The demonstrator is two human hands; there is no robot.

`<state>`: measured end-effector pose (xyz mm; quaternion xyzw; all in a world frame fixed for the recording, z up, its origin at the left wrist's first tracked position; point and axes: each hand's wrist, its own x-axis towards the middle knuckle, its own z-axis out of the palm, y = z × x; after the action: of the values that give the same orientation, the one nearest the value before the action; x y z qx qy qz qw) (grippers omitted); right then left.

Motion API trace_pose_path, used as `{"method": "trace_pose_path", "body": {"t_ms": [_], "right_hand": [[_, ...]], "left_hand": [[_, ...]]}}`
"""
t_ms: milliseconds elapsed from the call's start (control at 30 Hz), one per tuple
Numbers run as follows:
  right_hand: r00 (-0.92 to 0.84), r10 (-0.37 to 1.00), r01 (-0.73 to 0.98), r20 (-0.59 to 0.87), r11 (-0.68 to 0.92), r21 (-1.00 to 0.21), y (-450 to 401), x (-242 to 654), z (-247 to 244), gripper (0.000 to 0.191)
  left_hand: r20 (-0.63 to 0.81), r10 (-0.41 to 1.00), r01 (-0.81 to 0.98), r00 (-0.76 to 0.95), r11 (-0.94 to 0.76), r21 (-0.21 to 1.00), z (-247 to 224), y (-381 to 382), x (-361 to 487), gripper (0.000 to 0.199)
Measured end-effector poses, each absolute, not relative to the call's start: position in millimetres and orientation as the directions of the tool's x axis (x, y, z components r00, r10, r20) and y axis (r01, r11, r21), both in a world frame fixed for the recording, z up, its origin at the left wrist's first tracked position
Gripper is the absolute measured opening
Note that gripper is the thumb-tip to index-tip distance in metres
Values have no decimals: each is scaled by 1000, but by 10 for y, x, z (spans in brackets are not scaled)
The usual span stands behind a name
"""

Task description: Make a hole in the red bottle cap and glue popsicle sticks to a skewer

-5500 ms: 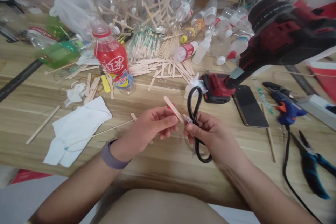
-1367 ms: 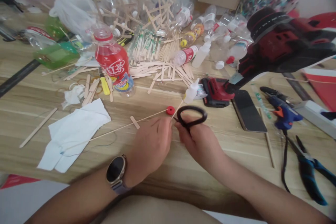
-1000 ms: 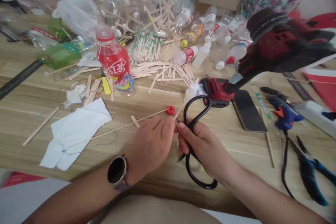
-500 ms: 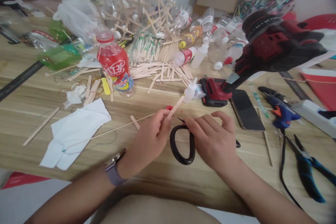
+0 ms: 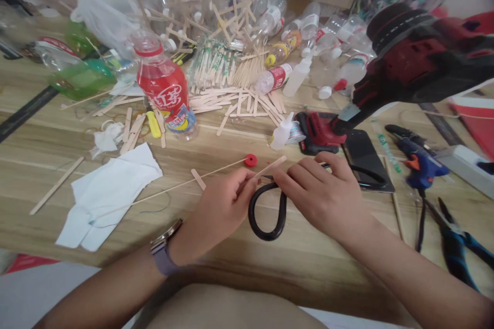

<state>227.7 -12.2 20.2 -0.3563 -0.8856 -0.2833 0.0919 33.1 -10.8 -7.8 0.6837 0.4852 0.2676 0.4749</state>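
Between its thumb and fingers, my left hand (image 5: 226,200) pinches a flat wooden craft stick (image 5: 273,165), which points up to the right. My right hand (image 5: 322,200) is closed on black-handled scissors (image 5: 267,236). One handle loop hangs below the hands and the other sticks out to the right, over the phone. The dark blade tip lies close against the stick near my left fingertips; whether it touches cannot be told. Just beyond my left hand are a thin stick (image 5: 216,168) and a red disc (image 5: 250,160) at its end. Another craft stick (image 5: 198,179) lies beside that hand.
A red-labelled bottle (image 5: 164,92) stands at left behind white paper pieces (image 5: 116,193). A glue bottle (image 5: 281,132), a red cordless drill (image 5: 417,56) and a phone (image 5: 368,157) are beyond my right hand. Farther right lie a glue gun (image 5: 420,162) and pliers (image 5: 455,241). Plastic bottles and sticks crowd the back.
The craft stick has tilted lower toward the right. The scissors have spread, with one loop swinging out to the right, and their blade tip is nearer the stick. The red disc shows fully.
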Motion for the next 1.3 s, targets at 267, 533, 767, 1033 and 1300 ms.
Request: {"method": "trace_pose_path", "body": {"t_ms": [267,533,767,1033,1300], "right_hand": [[-761,565,644,318,601,474,-86,2261,261,22],[-675,644,732,361,644,221,-121,2203,144,28],[-301,929,694,215,369,-618,-228,2042,12,24],[-221,951,30,-214,-213,-977,-424,1840,54,34],[-357,792,840,495,504,-200,-338,2106,-26,18]], "left_hand": [[-26,914,412,404,-156,898,-79,-114,337,25],[246,868,550,431,-469,691,-105,-155,344,18],[507,728,728,462,-637,252,-177,-204,362,20],[599,622,718,505,-688,109,-96,-230,322,20],[325,818,626,474,-573,528,-41,-232,359,20]]}}
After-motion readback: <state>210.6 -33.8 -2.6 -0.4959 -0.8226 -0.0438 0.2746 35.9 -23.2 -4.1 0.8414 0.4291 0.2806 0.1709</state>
